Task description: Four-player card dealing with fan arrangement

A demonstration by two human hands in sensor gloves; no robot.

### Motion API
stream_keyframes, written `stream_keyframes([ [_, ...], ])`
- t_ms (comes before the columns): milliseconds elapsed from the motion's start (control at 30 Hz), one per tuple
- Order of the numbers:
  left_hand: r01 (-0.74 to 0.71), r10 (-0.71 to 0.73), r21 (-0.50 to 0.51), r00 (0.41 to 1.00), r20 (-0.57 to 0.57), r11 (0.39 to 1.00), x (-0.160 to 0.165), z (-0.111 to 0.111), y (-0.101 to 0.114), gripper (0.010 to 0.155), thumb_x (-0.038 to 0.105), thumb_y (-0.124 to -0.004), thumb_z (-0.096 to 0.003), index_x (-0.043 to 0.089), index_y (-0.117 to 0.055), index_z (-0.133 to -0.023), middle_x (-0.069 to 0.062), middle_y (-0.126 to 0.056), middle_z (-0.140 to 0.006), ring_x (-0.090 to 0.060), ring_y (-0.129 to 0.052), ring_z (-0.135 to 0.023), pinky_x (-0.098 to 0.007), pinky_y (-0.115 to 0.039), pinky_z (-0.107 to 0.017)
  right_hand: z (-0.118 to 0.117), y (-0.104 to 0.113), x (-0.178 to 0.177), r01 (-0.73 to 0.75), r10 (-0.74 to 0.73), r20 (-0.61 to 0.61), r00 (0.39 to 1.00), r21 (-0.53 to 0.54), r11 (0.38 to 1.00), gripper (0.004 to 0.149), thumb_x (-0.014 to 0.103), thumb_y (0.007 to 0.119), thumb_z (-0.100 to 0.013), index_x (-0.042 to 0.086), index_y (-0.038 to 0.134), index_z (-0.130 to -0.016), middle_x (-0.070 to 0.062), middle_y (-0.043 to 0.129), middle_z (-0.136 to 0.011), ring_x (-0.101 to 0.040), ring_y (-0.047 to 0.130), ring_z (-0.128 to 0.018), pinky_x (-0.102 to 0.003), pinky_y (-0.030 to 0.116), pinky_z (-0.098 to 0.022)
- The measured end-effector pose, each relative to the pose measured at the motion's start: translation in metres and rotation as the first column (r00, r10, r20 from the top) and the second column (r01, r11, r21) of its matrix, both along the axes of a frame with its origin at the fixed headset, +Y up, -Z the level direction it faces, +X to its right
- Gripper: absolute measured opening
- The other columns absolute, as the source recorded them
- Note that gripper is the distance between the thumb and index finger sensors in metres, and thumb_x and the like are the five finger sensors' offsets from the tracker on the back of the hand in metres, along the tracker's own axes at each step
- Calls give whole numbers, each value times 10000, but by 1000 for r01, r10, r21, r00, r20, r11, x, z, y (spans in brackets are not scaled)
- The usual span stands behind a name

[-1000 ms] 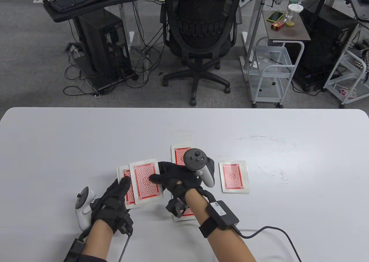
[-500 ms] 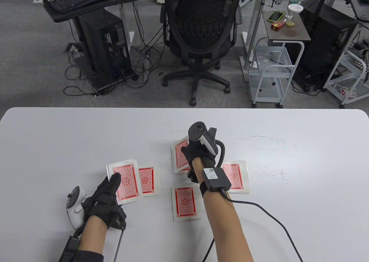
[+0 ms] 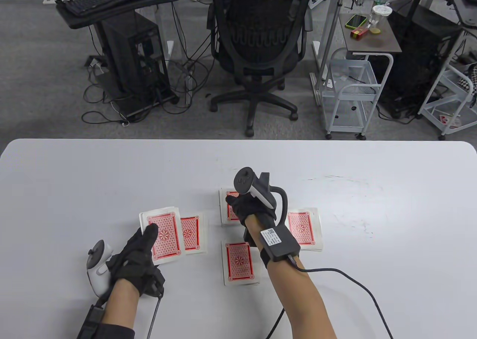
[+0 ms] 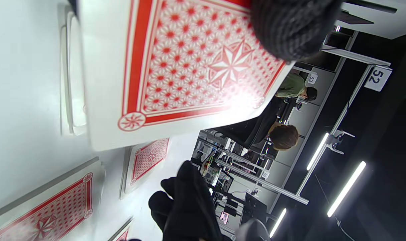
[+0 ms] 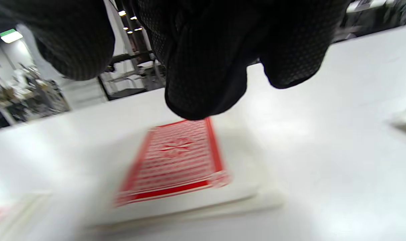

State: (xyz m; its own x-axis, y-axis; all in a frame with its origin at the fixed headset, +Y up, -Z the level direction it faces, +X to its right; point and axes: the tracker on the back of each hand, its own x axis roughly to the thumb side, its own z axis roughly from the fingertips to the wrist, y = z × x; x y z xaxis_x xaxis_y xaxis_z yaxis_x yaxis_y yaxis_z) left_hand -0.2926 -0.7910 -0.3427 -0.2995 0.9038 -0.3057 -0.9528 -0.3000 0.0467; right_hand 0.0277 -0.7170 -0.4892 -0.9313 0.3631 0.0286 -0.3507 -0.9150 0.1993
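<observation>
My left hand grips the red-backed deck just above the table, thumb on the top card; the deck fills the left wrist view with my thumb on it. Four face-down piles lie in a cross: left pile, far pile, near pile, right pile. My right hand is over the far pile, fingers curled down. In the right wrist view my fingertips hang just over the top card, which lies flat on that pile.
The white table stretches wide around the piles. My right wrist cable trails across the table's near right. An office chair and a white cart stand beyond the far edge.
My right hand took a card from the deck, carried it to the far pile and laid it flat there. My left hand drew the deck back to the left, uncovering the left pile.
</observation>
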Motion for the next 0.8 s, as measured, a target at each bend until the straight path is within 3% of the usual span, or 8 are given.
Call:
stream_keyframes([
  [67, 8, -8, 5, 1000, 8, 1000, 6, 1, 0, 461, 484, -793, -514, 332, -726, -944, 85, -906, -893, -234, -1015, -746, -416, -901, -508, 20, 7, -5, 152, -154, -55, 986, -45, 987, 661, 490, 754, -555, 88, 577, -1049, -115, 775, -869, -209, 988, -521, -560, 713, -530],
  [167, -11, 10, 13, 999, 43, 1000, 17, 3, 2, 462, 485, -794, -514, 332, -726, -944, 87, -905, -893, -232, -1016, -745, -415, -903, -506, 54, 10, -15, 397, -412, -140, 900, -119, 910, 648, 485, 744, -564, 76, 588, -1041, -131, 764, -880, -242, 988, -563, -571, 708, -532],
  [267, -13, 12, 15, 997, 77, 1000, 27, 5, 2, 462, 484, -796, -512, 330, -730, -942, 87, -908, -890, -230, -1018, -742, -414, -904, -504, 88, 3, -28, 509, -529, -162, 833, -151, 847, 708, 502, 769, -551, 71, 532, -1061, -141, 695, -928, -308, 927, -698, -603, 671, -559],
  [333, -16, 15, 15, 995, 102, 1000, 33, 6, 3, 460, 482, -798, -512, 331, -731, -941, 84, -910, -888, -234, -1017, -742, -416, -904, -503, 104, -5, -35, 544, -559, -132, 819, -133, 829, 741, 490, 825, -514, 68, 525, -1045, -128, 686, -917, -321, 906, -714, -615, 665, -555],
  [500, 32, -34, 18, 995, 95, 999, 36, 9, 3, 456, 478, -808, -505, 336, -740, -933, 89, -913, -884, -233, -1017, -742, -416, -903, -504, 119, -22, -42, 622, -625, -71, 778, -56, 781, 545, 349, 910, -450, 119, 707, -901, -39, 841, -739, -231, 1013, -535, -577, 744, -495],
  [567, -16, 15, 11, 994, 105, 1000, 36, 10, 2, 455, 474, -808, -508, 335, -737, -935, 89, -910, -886, -232, -1013, -747, -418, -900, -507, 119, -18, -41, 605, -608, -94, 789, -55, 794, 533, 350, 909, -448, 129, 725, -897, -25, 860, -729, -211, 1030, -532, -565, 749, -508],
  [633, -41, 39, 18, 994, 106, 999, 36, 11, 3, 460, 475, -803, -507, 335, -733, -939, 87, -906, -891, -236, -1010, -751, -420, -900, -507, 118, -17, -39, 638, -636, -107, 764, -24, 770, 532, 330, 909, -442, 112, 740, -896, -28, 880, -717, -214, 1049, -525, -566, 752, -507],
  [800, -63, 60, 20, 990, 124, 998, 36, 10, 3, 465, 475, -785, -508, 329, -726, -946, 82, -902, -896, -240, -1008, -755, -422, -897, -512, 112, -19, -27, 695, -701, -96, 707, -92, 713, 565, 292, 895, -457, 60, 701, -935, -16, 908, -701, -217, 1075, -536, -558, 759, -511],
])
